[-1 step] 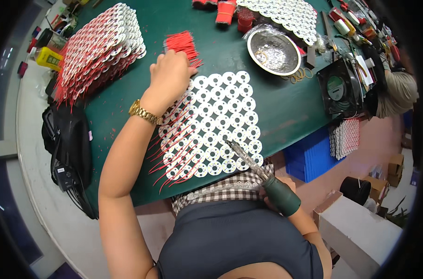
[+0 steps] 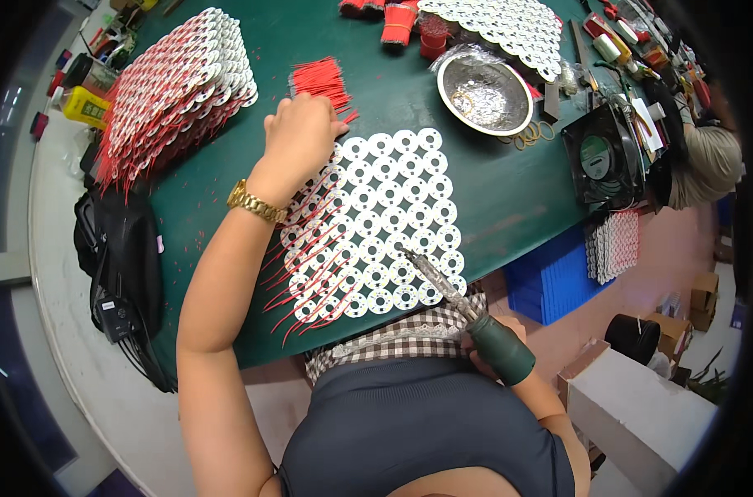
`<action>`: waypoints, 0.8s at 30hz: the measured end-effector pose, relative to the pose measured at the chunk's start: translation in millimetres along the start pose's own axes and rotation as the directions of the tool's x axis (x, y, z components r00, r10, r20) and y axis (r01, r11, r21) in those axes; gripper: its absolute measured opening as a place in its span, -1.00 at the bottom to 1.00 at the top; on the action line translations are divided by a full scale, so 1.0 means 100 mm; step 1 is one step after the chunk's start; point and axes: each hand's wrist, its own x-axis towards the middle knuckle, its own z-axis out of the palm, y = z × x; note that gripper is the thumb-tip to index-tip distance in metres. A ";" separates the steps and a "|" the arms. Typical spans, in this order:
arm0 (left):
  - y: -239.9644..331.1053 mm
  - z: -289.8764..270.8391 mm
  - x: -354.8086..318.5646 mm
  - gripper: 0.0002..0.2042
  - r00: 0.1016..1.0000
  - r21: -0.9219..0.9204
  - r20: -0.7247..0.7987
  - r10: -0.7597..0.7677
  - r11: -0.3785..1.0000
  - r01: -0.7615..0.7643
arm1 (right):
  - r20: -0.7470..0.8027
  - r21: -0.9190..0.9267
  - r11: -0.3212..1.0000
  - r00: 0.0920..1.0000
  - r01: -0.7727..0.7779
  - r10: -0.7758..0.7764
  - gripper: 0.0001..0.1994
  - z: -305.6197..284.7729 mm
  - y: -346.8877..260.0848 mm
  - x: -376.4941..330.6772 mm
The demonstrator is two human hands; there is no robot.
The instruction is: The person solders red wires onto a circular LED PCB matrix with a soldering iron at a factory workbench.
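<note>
The bundle of red wires (image 2: 320,79) lies toward the bench's (image 2: 492,199) far edge, long axis pointing away, under the left hand (image 2: 298,137) whose fingers close on it, while the right hand (image 2: 486,352), near the front edge, grips a soldering iron (image 2: 463,306) over the panel of white discs (image 2: 385,219).

The single head view is looking steeply down from above the person's chest, facing forward over the green table (image 2: 492,207). It is sitting close over the left hand (image 2: 298,137) and right hand (image 2: 488,352), with fisheye bending curving the table edges beyond both hands.
</note>
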 end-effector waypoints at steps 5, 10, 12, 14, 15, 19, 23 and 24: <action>0.09 0.05 -0.09 -0.86 0.997 0.060 0.052 0.060 0.996 -0.063 | -0.070 -0.057 0.997 0.996 0.047 -0.051 -0.64 0.04 0.09 -0.08; 0.14 0.23 -0.23 -0.90 0.990 0.234 -0.109 0.093 0.970 -0.065 | -0.022 -0.086 0.995 0.999 0.045 -0.047 -0.66 -0.01 0.05 0.05; 0.10 0.26 -0.24 -0.90 0.986 0.248 -0.137 0.098 0.967 -0.062 | -0.070 -0.005 0.996 0.994 0.089 -0.089 -0.67 0.00 0.08 0.07; 0.03 0.23 -0.24 -0.92 0.953 0.123 -0.293 0.076 0.992 -0.041 | -0.058 0.008 0.996 0.994 0.090 -0.089 -0.68 -0.03 0.05 0.11; 0.01 0.20 -0.25 -0.92 0.918 0.130 -0.381 0.110 0.989 -0.064 | -0.050 0.018 0.996 0.995 0.086 -0.085 -0.68 -0.04 0.03 0.12; -0.10 -0.13 -0.41 -0.89 0.844 -0.118 -0.524 0.115 0.971 -0.206 | -0.015 -0.015 0.998 0.998 0.060 -0.060 -0.69 -0.02 0.06 0.05; -0.04 -0.44 -0.91 -0.92 0.876 -0.410 -0.477 -0.064 0.898 -0.158 | 0.076 0.174 0.974 0.988 -0.146 0.135 -0.74 -0.08 -0.11 0.20; 0.02 -0.51 -1.05 -0.93 0.929 -0.582 -0.335 -0.159 0.810 -0.071 | 0.102 0.237 0.939 0.968 -0.249 0.231 -0.76 -0.11 -0.17 0.24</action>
